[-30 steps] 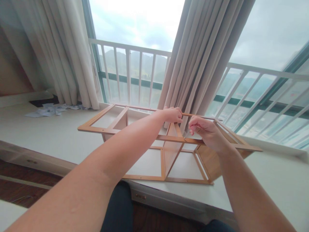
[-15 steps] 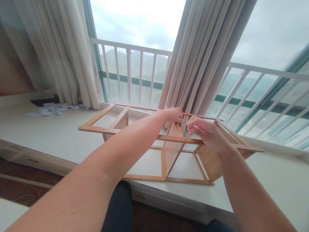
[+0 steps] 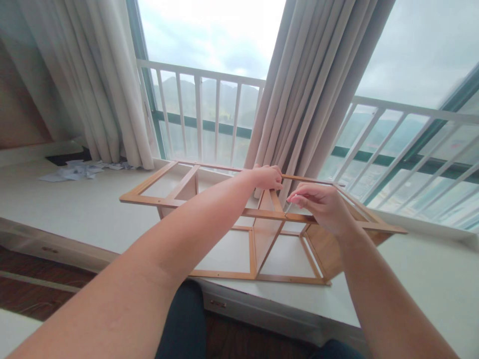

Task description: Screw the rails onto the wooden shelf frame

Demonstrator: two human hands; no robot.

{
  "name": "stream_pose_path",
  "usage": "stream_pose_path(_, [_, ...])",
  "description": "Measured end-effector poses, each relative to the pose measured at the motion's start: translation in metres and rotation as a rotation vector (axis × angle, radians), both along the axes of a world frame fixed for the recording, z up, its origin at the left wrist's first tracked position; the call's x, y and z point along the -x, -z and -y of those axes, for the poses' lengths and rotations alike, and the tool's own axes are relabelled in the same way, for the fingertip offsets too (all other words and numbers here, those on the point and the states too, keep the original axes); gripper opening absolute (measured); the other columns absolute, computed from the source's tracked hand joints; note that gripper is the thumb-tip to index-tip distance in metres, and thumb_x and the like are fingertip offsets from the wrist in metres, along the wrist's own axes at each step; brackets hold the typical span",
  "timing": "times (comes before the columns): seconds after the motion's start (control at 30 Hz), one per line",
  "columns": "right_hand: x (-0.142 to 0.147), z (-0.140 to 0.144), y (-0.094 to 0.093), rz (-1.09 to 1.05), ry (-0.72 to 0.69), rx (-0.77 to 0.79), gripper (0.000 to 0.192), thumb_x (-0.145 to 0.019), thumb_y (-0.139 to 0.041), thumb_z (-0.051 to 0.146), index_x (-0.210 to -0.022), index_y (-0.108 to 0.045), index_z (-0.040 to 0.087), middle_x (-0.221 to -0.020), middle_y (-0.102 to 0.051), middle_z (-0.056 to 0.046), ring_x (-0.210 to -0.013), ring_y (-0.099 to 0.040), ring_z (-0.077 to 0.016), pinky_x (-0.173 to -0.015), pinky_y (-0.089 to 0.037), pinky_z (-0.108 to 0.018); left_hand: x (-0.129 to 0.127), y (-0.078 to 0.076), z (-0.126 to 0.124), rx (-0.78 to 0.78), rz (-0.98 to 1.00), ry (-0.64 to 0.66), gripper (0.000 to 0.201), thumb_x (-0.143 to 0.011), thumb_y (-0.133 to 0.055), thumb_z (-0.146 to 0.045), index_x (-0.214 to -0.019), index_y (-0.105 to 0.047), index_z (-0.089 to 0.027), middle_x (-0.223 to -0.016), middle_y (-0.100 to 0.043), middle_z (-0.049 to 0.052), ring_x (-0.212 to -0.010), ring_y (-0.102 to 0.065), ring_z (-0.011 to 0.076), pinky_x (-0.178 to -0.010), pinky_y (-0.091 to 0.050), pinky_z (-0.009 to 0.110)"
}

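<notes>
A light-brown wooden frame shelf (image 3: 258,244) with open compartments stands on a white window ledge (image 3: 75,209). My left hand (image 3: 266,177) grips the far top rail of the frame above its middle divider. My right hand (image 3: 322,205) is closed around a small thin metal tool (image 3: 288,207), whose tip touches the near top rail at the joint with the divider. Most of the tool is hidden inside my fingers.
Beige curtains (image 3: 318,85) hang just behind the frame, and white curtains (image 3: 93,80) hang at the left. A white window railing (image 3: 209,114) runs behind. Crumpled papers (image 3: 75,171) lie on the ledge at the far left. A dark wood floor shows below.
My right hand has turned slightly at the joint, its fingers shifting around the tool. The left hand and the frame have stayed put.
</notes>
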State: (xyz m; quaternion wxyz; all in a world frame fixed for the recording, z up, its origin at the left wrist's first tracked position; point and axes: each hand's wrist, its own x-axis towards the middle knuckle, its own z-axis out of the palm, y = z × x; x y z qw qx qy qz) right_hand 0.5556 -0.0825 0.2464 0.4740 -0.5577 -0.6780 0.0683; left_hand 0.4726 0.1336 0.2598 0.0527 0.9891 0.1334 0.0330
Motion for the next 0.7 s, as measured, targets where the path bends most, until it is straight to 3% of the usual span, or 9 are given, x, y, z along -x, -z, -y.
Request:
stream_pose_path(0.13, [-0.0002, -0.0008, 0.0012, 0.075, 0.012, 0.031, 0.039, -0.095, -0.072, 0.054, -0.078, -0.080, 0.019, -0.069, -0.064, -0.003, -0.065, -0.055, -0.0159, -0.063, -0.041, -0.031, -0.0021, 0.0023, -0.0040, 0.001, 0.008, 0.006, 0.041, -0.094, -0.050, -0.065, -0.096, -0.075, -0.032, -0.162, -0.047, -0.004, -0.139, -0.048, 0.0305, -0.124, -0.028, 0.060])
stream_pose_path(0.4, [0.0004, -0.0001, 0.0004, 0.085, 0.001, 0.030, 0.038, -0.096, -0.070, 0.053, -0.086, -0.084, 0.019, -0.075, -0.070, -0.005, -0.070, -0.061, -0.0183, -0.065, -0.044, -0.031, -0.0003, 0.0003, -0.0003, -0.001, 0.008, -0.002, 0.038, -0.094, -0.051, -0.062, -0.101, -0.075, -0.033, -0.163, -0.048, -0.004, -0.139, -0.048, 0.0305, -0.124, -0.028, 0.060])
stream_pose_path(0.7, [0.0007, -0.0029, 0.0089, 0.168, 0.058, -0.053, 0.033, -0.099, -0.066, 0.042, -0.117, -0.085, 0.022, -0.080, -0.072, -0.004, -0.067, -0.059, -0.0166, -0.065, -0.047, -0.030, 0.0005, -0.0023, 0.0010, -0.016, -0.011, -0.005, 0.036, -0.095, -0.050, -0.056, -0.103, -0.076, -0.033, -0.163, -0.047, -0.003, -0.139, -0.049, 0.0318, -0.122, -0.031, 0.062])
